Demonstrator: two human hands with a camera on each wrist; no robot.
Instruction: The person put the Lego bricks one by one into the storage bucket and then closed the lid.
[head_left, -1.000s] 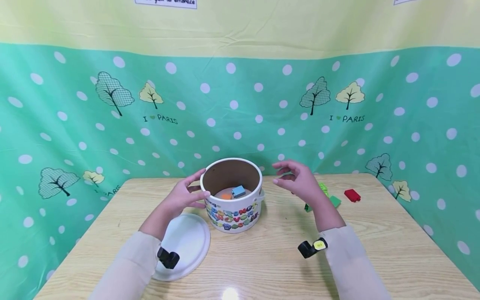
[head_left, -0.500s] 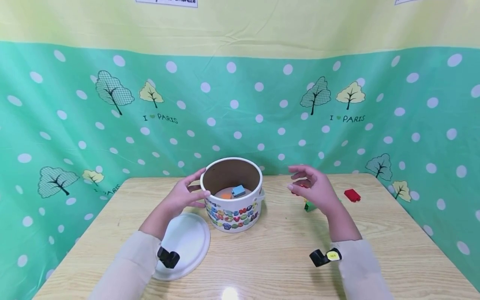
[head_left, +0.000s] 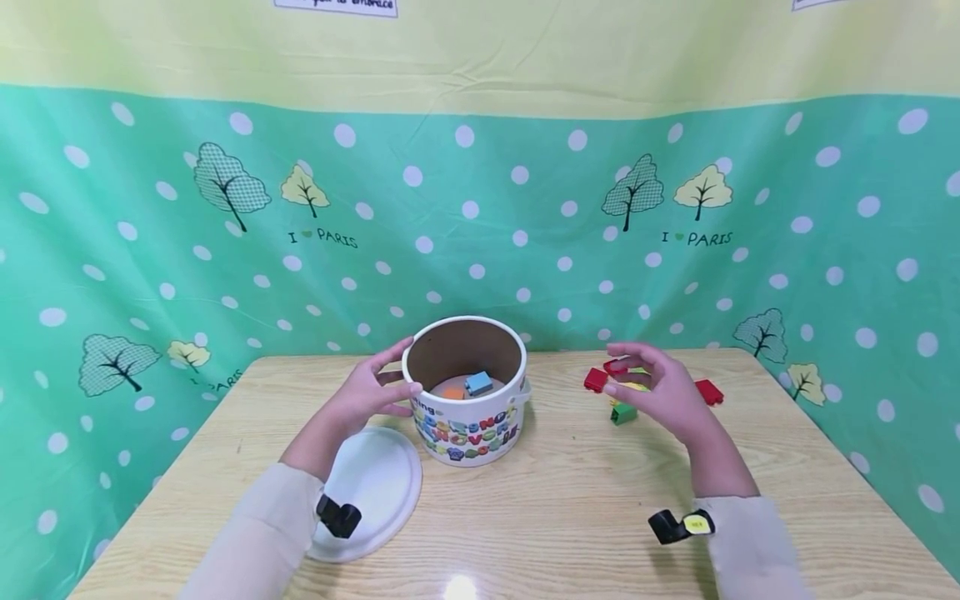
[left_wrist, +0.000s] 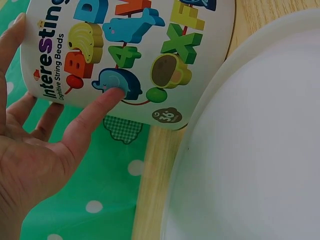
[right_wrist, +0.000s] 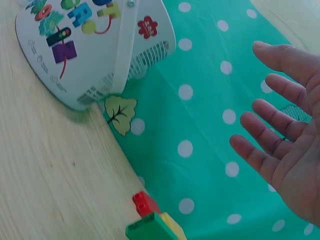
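Bucket (head_left: 465, 429): upright near the middle of the worktop's (head_left: 540, 517) back edge.
Inside: blue block (head_left: 478, 383) and orange block (head_left: 453, 394), visible only from the head.
Printed wall: "Interesting" lettering (left_wrist: 47, 75) readable at the left wrist; barcode (right_wrist: 150, 59) seen only at the right.
Left grip (head_left: 360, 393): spread against the bucket's left side, thumb frontward.
Right grip (head_left: 671, 396): spread, loosely curved, opening bucketward, near red block (head_left: 596, 380) and green block (head_left: 623, 413), toward the back right corner.
Lid (head_left: 367, 492): flat, nearer the front edge.

Upright white bucket (head_left: 468, 433), bricks (head_left: 477, 384) inside
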